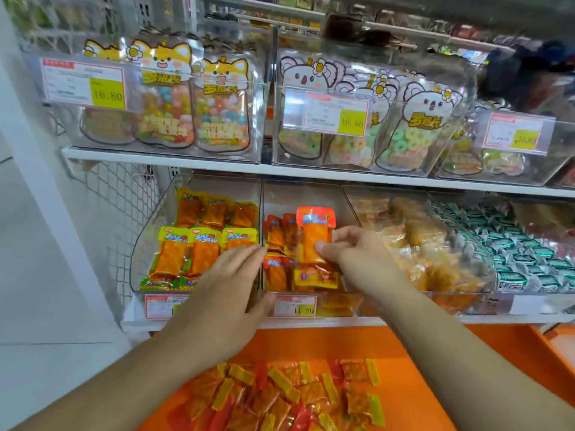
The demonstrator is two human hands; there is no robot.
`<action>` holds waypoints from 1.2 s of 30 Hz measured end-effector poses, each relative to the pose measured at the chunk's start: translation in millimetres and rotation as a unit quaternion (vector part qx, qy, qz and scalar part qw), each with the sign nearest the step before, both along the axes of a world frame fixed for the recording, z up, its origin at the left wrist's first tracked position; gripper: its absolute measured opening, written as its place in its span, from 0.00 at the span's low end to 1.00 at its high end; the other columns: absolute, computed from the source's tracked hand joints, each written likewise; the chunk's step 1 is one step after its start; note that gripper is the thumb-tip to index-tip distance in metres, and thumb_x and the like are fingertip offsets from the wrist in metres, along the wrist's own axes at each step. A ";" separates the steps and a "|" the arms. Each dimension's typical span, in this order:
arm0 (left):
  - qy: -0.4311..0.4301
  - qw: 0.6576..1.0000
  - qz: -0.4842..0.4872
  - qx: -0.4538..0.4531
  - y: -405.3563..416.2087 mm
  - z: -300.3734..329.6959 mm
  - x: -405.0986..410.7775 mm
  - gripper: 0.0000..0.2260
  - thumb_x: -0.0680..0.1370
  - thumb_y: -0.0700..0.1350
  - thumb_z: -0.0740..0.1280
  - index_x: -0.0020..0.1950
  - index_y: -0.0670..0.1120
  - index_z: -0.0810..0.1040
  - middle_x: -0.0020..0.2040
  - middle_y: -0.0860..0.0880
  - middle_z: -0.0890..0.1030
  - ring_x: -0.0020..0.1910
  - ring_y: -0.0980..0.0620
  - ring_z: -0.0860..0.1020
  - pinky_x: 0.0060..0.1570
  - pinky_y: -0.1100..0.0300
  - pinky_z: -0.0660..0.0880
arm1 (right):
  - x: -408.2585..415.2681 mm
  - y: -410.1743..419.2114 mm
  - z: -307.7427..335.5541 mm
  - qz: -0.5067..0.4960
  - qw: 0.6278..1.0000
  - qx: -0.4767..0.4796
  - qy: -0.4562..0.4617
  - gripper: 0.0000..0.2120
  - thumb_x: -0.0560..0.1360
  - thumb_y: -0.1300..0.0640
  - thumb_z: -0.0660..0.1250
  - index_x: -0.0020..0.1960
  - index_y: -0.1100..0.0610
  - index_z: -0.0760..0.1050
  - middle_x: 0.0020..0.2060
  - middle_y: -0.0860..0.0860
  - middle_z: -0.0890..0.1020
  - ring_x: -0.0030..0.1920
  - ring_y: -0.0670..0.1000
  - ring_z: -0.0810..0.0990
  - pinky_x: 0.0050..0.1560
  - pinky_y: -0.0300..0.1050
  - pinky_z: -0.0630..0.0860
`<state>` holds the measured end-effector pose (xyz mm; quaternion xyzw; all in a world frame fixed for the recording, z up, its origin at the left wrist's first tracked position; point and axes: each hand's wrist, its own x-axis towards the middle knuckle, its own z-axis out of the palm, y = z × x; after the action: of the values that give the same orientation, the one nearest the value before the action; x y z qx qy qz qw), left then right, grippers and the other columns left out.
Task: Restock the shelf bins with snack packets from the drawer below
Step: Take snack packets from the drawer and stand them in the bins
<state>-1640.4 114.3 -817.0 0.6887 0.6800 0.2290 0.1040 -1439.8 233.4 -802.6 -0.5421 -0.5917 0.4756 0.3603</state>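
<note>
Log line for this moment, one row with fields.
left hand: open, at yellow-packet bin | right hand: holds red-topped packet upright over red-packet bin | drawer: open, packets remain

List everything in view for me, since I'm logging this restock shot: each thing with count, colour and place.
red-topped packet: one, red and orange, held upright over the middle bin
middle bin: one, clear, lower shelf, holds red-topped packets and a few yellow ones
left bin: one, clear, lower shelf, rows of yellow-topped orange packets
drawer: one, orange, open below the shelf, loose pile of red and yellow packets
candy bags: several, cartoon fox and koala tops, clear bins on the upper shelf
price tags: several, white and red with yellow patches, on bin fronts
green-wrapped sweets: many, lower shelf, far right
left hand: fingers straight, at the divider between left and middle bins
right hand: pinches the red-topped packet
</note>
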 end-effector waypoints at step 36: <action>0.079 0.995 -0.034 0.042 3.6 -39.9 -13.3 0.39 0.83 0.49 0.62 0.83 0.60 0.36 0.80 0.68 0.35 0.81 0.60 0.40 0.79 0.57 0.49 | -37.4 50.2 -46.2 0.240 0.900 0.029 -0.364 0.43 0.70 0.50 0.82 0.79 0.44 0.65 0.74 0.45 0.73 0.74 0.52 0.72 0.71 0.51 0.75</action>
<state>-1653.7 117.9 -856.9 0.7314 0.6516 0.1989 0.0288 -1477.2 283.6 -848.8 -0.5083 -0.8072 0.3000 0.0105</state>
